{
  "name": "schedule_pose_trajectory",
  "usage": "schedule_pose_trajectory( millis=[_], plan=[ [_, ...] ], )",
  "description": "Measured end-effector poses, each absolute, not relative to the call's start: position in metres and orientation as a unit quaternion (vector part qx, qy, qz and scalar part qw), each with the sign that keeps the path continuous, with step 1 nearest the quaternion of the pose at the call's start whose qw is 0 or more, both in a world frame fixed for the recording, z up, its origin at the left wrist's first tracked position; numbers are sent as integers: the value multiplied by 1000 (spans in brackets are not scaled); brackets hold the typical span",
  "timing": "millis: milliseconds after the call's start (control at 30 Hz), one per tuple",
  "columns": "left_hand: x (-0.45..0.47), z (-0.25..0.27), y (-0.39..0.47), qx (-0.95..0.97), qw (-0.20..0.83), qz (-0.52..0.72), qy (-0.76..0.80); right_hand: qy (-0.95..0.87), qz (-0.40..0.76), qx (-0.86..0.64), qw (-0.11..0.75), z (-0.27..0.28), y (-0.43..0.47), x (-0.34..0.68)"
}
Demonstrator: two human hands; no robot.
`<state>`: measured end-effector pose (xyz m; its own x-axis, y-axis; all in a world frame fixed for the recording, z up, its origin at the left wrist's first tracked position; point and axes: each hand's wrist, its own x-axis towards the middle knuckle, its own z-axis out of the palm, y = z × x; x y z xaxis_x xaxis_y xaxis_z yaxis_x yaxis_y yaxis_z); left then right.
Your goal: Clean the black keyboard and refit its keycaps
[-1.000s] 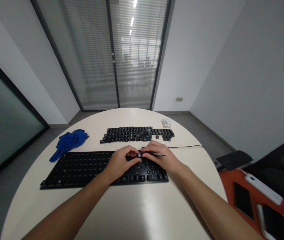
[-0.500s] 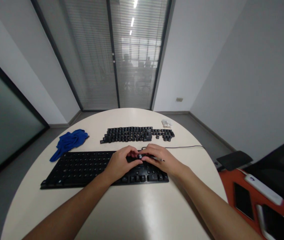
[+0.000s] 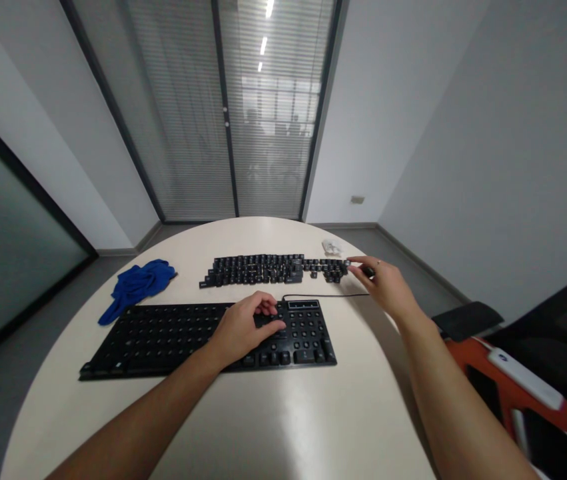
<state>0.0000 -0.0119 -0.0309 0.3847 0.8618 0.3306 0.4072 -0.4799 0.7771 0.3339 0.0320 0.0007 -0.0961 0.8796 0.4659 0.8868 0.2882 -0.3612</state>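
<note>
A black keyboard [image 3: 173,337] lies across the table, with most of its keycaps off and a few still on along the lower right edge. My left hand [image 3: 246,325] rests over its middle right, thumb and fingers apart, with nothing visible between them. My right hand [image 3: 383,283] is at the right end of the rows of loose keycaps [image 3: 250,270], thumb and forefinger pinching a small keycap [image 3: 347,264]. A dark, slim tool [image 3: 369,271] also shows in that hand, mostly hidden by the fingers.
A crumpled blue cloth [image 3: 138,283] lies at the left. Behind the keycaps is a small clear plastic bag [image 3: 332,247]. The keyboard's cable [image 3: 328,295] runs right. An orange chair seat [image 3: 456,357] with phones and a white power strip [image 3: 526,379] stands beside the round table [image 3: 263,427].
My right hand has left the keyboard, moving right and away from me to the end of the loose keycaps. The left hand stays put; the small keycap that was between both hands is no longer visible there.
</note>
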Motion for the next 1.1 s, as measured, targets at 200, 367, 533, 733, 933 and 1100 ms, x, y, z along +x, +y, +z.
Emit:
schedule_pose_trajectory(
  millis=[200,367,533,733,933,1100],
  plan=[
    [0,-31,-12,775,306,367,414,-726,-23,-669,160,-18,44,357],
    [0,-31,-11,778,306,361,413,-726,-5,-677,120,-26,50,358],
    [-1,-31,-11,782,303,351,416,-736,2,-670,95,-27,50,358],
    [-1,-33,-11,789,293,343,418,-727,13,-679,106,-29,51,354],
    [-1,-31,-12,788,295,340,420,-718,22,-681,143,-30,50,355],
    [-1,-31,-12,789,292,338,422,-709,9,-694,126,-29,51,357]
  ],
)
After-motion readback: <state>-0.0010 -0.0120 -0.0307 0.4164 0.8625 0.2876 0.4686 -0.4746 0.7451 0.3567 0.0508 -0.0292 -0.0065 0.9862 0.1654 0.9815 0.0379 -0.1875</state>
